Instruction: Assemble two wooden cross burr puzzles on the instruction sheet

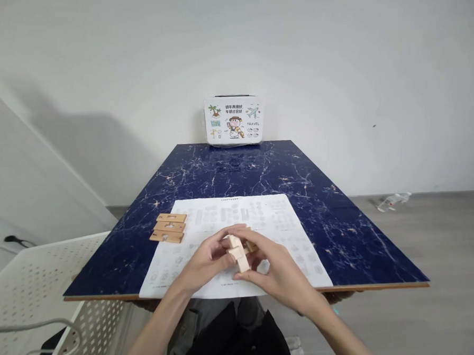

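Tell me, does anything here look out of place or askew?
Only small things. Clear litter lies on the floor by the wall, right of the table. The sheet seems to overhang the near edge. The left hand and right hand hold a block.

wooden bars (169, 227) left, tabletop (338, 220) right open

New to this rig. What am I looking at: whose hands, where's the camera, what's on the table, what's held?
No machine here: one camera on a person's head looks forward and down at their own bare hands. The left hand and right hand together grip a small cluster of wooden blocks above a printed sheet. The sheet lies on a dark blue marbled tabletop. Three notched wooden pieces lie beside the sheet's left edge. An illustrated box stands at the far edge, by the wall.
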The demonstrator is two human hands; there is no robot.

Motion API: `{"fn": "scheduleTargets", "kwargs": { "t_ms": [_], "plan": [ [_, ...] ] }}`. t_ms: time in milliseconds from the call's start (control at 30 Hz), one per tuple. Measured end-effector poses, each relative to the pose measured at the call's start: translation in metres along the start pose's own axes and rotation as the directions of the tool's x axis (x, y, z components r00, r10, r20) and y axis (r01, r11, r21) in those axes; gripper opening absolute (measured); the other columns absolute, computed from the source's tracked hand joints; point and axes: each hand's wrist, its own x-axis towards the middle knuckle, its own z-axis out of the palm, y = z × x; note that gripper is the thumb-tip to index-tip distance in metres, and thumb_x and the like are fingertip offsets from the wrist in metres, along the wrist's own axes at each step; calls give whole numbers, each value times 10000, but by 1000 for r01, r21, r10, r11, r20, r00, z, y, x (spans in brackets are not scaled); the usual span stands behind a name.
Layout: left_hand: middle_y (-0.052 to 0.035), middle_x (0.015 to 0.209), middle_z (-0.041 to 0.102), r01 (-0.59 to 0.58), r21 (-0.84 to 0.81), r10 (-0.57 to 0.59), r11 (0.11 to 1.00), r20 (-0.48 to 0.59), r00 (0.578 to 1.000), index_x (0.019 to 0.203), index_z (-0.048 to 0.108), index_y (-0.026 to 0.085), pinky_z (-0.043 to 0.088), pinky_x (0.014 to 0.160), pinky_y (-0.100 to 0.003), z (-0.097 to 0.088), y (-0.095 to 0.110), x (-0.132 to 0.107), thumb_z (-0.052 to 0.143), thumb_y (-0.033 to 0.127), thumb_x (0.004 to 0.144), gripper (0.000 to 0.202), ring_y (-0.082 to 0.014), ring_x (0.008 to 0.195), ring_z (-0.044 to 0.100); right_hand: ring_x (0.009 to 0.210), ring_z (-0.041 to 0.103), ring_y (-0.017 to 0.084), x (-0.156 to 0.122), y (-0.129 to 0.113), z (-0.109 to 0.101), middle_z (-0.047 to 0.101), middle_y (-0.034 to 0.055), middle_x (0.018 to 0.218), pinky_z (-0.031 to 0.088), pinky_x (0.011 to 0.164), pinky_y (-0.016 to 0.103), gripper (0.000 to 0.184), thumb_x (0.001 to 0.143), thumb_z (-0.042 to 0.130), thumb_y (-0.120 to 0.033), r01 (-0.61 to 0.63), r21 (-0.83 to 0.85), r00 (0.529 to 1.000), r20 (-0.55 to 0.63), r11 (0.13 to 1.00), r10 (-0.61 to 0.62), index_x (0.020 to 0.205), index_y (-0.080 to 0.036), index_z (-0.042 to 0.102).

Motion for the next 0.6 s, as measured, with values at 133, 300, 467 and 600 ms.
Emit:
{"fn": "scheduleTargets", "kwargs": {
  "t_ms": [133, 300, 467, 600],
  "plan": [
    [-124, 1288, 698, 20, 14, -17, 1000, -181, 983, 1330, 662, 186, 480, 1027, -388, 12, 0, -4, 601, 456, 994, 435, -294, 1184, 637, 1062, 687, 215, 3, 10, 15, 530, 51, 1523, 610, 802, 339, 658, 938, 668, -188, 20, -167, 991, -131, 986, -42, 1510, -380, 403],
    [-116, 1278, 695, 45, 55, -30, 997, -245, 969, 1243, 702, 171, 486, 1020, -377, 21, 7, -7, 590, 427, 1005, 367, -284, 1189, 619, 962, 735, 205, 9, 10, 32, 567, 62, 1495, 621, 701, 330, 506, 989, 566, -225, -32, -345, 975, -219, 938, -47, 1469, -343, 453],
    [-116, 1129, 730, 47, 38, -35, 998, -282, 959, 1273, 644, 158, 517, 948, -380, 18, 6, -9, 595, 449, 996, 405, -260, 1048, 674, 992, 736, 229, 8, 9, 31, 518, 81, 1542, 625, 667, 338, 678, 971, 611, -289, -36, -319, 988, -152, 947, -13, 1570, -367, 303],
    [-62, 888, 737, 94, 137, -30, 986, -407, 913, 1247, 585, 155, 517, 899, -361, 6, -1, -7, 608, 498, 973, 440, -225, 906, 691, 891, 740, 197, -3, 17, 15, 395, 133, 1612, 624, 642, 328, 676, 976, 603, -350, -59, -264, 977, -214, 963, 1, 1576, -344, 292]
  ]
}}
